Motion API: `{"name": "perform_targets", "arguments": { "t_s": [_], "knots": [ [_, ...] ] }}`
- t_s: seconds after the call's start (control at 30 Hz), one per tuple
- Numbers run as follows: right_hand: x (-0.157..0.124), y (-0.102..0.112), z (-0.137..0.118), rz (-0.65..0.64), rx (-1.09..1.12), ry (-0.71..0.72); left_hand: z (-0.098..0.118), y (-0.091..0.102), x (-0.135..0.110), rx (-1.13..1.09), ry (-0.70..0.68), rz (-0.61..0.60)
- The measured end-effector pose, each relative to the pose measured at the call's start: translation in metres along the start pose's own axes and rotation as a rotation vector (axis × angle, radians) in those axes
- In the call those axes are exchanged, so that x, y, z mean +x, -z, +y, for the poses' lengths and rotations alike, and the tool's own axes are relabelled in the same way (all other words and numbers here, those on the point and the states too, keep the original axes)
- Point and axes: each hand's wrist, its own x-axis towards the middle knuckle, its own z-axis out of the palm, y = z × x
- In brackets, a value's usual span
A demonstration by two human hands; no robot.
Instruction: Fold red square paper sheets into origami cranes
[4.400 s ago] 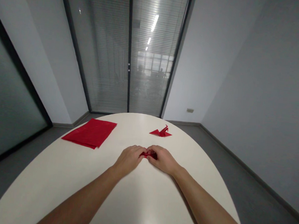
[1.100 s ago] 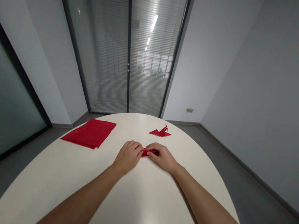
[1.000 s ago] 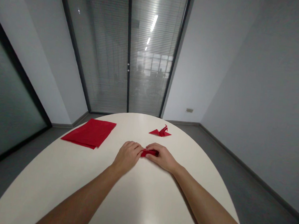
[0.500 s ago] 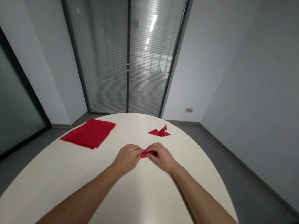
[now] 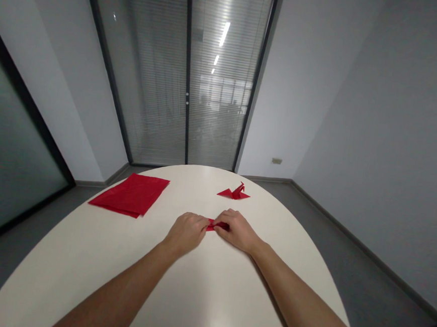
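Between my two hands, low over the middle of the table, is a small piece of folded red paper (image 5: 210, 228). My left hand (image 5: 187, 233) has its fingers closed on the paper's left end. On the other side, my right hand (image 5: 236, 230) pinches the right part with thumb and fingers. Much of the paper is hidden under the fingers, so its full shape cannot be made out. A finished-looking red paper crane (image 5: 235, 192) sits just beyond my right hand.
A stack of red paper sheets (image 5: 131, 194) lies at the table's far left. The round white table (image 5: 200, 293) has a curved edge all round. Behind it stand a glass partition with blinds (image 5: 217, 133) and a grey wall (image 5: 375, 145).
My fingers have shifted very slightly on the folded paper; the left fingers sit a little lower. The crane and the sheets stay where they were.
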Motion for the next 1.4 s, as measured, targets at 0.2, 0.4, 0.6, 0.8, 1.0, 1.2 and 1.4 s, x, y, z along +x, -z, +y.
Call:
{"name": "perform_targets", "arguments": {
  "t_s": [0.2,0.4,0.6,0.8,1.0,1.2,1.4],
  "knots": [
    [-0.001,0.002,-0.003,-0.024,-0.005,0.046,0.005,0.004,-0.001,0.01,-0.022,-0.019],
    [-0.001,0.004,-0.002,-0.049,0.004,0.058,0.005,0.002,0.0,0.015,-0.003,-0.04],
    [-0.003,0.003,-0.002,-0.094,0.015,0.074,0.001,-0.007,-0.003,0.032,0.087,-0.061],
    [-0.009,-0.009,0.0,-0.271,-0.03,-0.063,-0.007,-0.021,-0.007,0.01,0.136,-0.141],
    [-0.009,-0.01,-0.005,-0.286,-0.092,-0.148,-0.006,-0.022,-0.007,0.013,0.178,-0.145],
    [-0.003,0.001,-0.012,-0.177,-0.162,-0.115,-0.003,-0.012,-0.004,0.036,0.131,-0.079],
    [-0.006,-0.001,-0.007,-0.151,-0.236,-0.181,-0.001,-0.018,-0.003,0.076,0.197,-0.041]
  ]
}}
